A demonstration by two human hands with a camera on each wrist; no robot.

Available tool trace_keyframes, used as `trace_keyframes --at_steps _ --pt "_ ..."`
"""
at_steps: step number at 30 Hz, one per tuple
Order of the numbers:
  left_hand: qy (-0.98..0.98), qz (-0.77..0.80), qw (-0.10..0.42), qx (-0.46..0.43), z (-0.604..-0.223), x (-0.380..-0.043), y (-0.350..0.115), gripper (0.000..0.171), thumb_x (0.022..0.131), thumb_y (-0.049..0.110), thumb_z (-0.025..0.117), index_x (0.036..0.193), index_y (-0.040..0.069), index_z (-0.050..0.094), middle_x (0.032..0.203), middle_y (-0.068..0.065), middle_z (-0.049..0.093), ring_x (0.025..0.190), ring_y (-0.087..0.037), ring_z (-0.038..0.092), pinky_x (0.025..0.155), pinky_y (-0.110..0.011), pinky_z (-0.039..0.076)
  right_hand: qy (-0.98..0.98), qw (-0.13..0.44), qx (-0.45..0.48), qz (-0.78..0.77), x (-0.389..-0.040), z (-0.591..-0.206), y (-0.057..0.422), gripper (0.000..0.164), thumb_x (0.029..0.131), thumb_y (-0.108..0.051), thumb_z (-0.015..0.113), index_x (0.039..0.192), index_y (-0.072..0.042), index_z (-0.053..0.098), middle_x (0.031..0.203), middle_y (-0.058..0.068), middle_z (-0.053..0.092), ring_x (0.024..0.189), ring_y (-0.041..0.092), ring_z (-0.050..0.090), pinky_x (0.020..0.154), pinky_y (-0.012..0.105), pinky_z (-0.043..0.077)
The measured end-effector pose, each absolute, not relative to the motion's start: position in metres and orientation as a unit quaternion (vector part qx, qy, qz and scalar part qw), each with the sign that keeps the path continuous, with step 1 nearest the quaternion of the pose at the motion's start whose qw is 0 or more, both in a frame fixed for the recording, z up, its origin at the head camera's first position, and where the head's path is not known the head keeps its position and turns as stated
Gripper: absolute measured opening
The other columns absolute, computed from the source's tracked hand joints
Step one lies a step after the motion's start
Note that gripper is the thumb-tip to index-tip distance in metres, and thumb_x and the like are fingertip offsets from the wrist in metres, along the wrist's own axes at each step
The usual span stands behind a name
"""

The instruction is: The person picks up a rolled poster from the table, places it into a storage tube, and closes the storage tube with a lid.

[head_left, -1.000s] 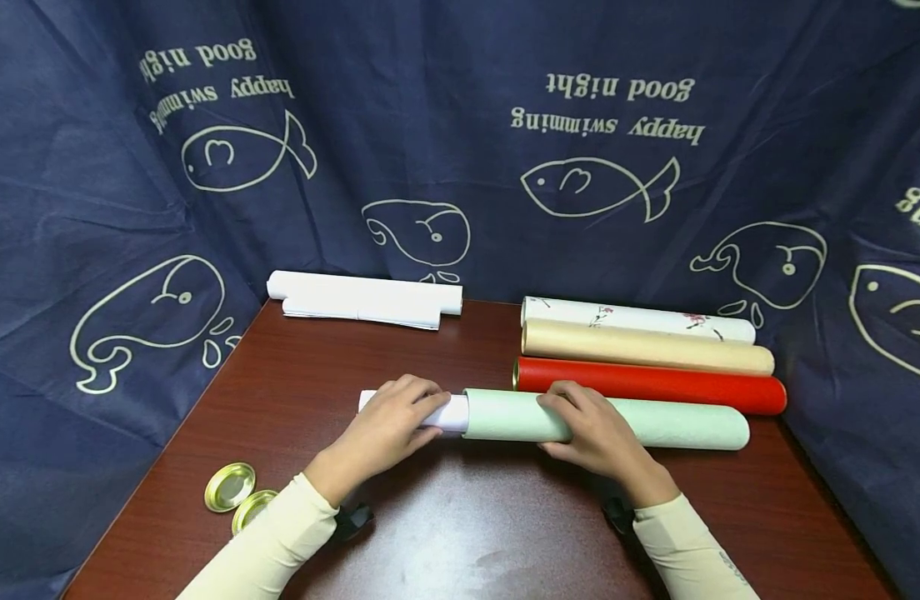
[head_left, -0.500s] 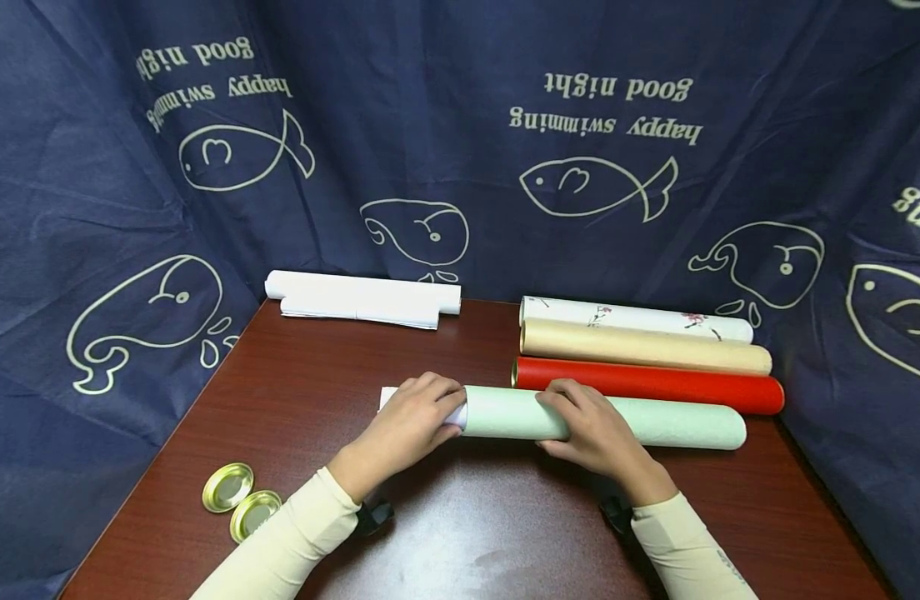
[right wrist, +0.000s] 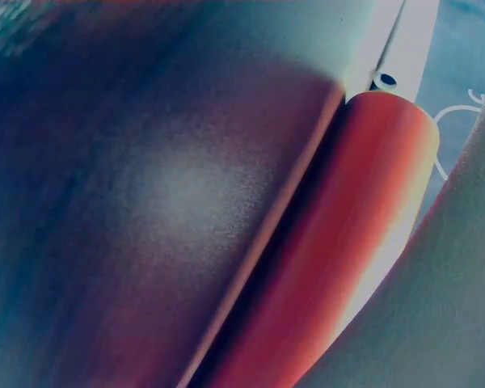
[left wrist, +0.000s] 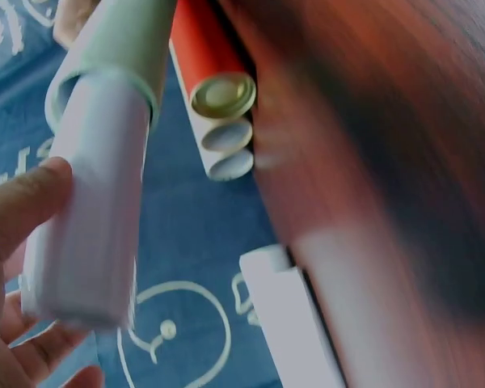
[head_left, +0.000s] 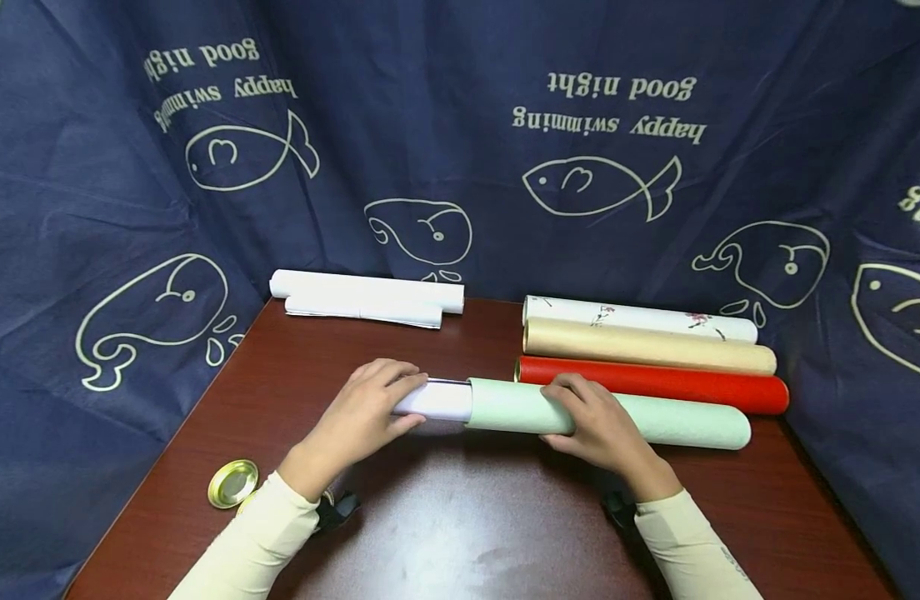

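A white paper roll [head_left: 441,401] sticks partway out of the left mouth of a pale green tube [head_left: 505,406]. My left hand [head_left: 361,414] holds the roll near its outer end, which the hand hides in the head view. In the left wrist view the thumb [left wrist: 32,194] presses the roll's side, with fingers curled below its end. My right hand [head_left: 591,421] grips the green tube from above around its middle; that tube's left mouth sits slightly raised. The right wrist view leaves out the right hand.
Behind the green tube lie a red tube [head_left: 655,385], a tan tube [head_left: 647,347] and a white floral tube [head_left: 640,319]. White paper rolls [head_left: 362,292] rest at the back left. A gold lid [head_left: 233,483] lies front left; another is mostly behind my sleeve. Dark blue curtain encloses the table.
My left hand first pushed the paper roll rightward into the green tube, then drew back left along it. The tube's left mouth rose slightly. My right hand keeps its grip.
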State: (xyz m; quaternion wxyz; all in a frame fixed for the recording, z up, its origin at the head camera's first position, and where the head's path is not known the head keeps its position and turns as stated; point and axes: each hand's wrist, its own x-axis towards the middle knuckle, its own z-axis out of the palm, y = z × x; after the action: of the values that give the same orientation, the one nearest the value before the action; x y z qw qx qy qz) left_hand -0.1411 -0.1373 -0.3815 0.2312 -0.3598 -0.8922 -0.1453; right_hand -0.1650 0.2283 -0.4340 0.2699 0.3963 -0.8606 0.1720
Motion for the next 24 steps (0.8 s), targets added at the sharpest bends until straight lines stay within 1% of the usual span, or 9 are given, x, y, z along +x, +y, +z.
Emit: trace_keyframes --at_steps 4,9,18,24 --pt "-0.893 -0.169 0.23 -0.348 -0.382 -0.14 -0.151 0.053 0.075 0.026 0.089 0.121 0.008 0.069 0.117 -0.008 0.065 0.11 -0.026 0.059 0.091 -0.046 0.049 -0.86 0.273 0.397 0.171 -0.164 -0.433 0.23 0.061 0.062 -0.026 0.089 0.115 -0.011 0.062 0.112 0.006 0.058 0.089 0.027 0.061 0.077 0.044 0.051" --pt "-0.888 -0.189 0.234 -0.348 -0.384 -0.141 -0.155 0.05 0.074 0.022 0.089 0.118 0.007 0.071 0.115 -0.008 0.065 0.106 -0.025 0.06 0.089 -0.044 0.051 -0.856 0.279 0.401 0.169 -0.167 -0.433 0.23 0.06 0.063 -0.026 0.088 0.115 -0.01 0.063 0.112 0.006 0.059 0.088 0.027 0.061 0.076 0.044 0.051" --pt "-0.874 -0.239 0.219 -0.362 -0.39 -0.141 -0.141 0.047 0.074 0.018 0.089 0.116 0.006 0.071 0.115 -0.006 0.065 0.106 -0.022 0.06 0.088 -0.038 0.052 -0.852 0.288 0.402 0.172 -0.166 -0.437 0.23 0.062 0.06 -0.024 0.089 0.114 -0.011 0.063 0.11 0.005 0.059 0.085 0.025 0.06 0.073 0.043 0.051" --pt "-0.864 -0.269 0.201 -0.375 -0.398 -0.144 -0.124 0.044 0.076 0.018 0.088 0.115 0.006 0.071 0.115 -0.004 0.064 0.107 -0.019 0.06 0.089 -0.035 0.051 -0.857 0.285 0.396 0.165 -0.164 -0.437 0.228 0.06 0.062 -0.027 0.087 0.115 -0.011 0.063 0.111 0.005 0.059 0.085 0.025 0.061 0.074 0.043 0.051"
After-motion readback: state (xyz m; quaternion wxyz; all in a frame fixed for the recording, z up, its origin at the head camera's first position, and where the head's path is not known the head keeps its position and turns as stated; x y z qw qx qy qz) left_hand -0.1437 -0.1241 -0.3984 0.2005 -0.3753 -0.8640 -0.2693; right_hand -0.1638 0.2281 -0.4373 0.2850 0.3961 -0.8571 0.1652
